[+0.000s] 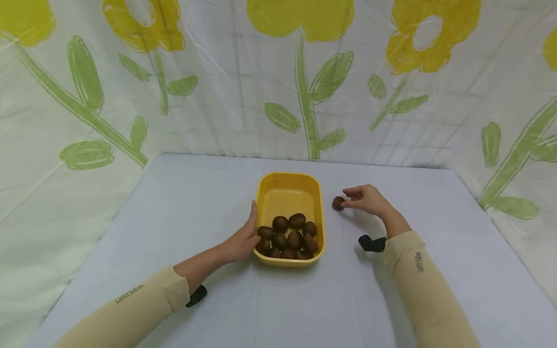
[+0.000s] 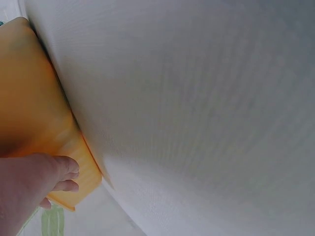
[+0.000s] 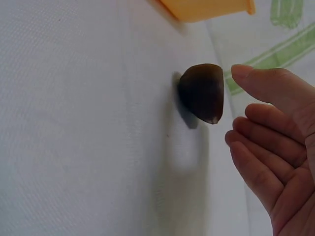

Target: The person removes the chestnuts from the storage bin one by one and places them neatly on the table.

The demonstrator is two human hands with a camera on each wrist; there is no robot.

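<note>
Left hand gripping yellow tray by left rim, brown nuts bunched in near end. Right hand loosely parted at lone nut on table, right of tray; contact's kinda hard to tell.

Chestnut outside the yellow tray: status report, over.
Left hand holds yellow tray by its side. Right hand open at lone chestnut, not gripping. Chestnut on tabletop, right of tray. Nothing visible between those two.
</note>
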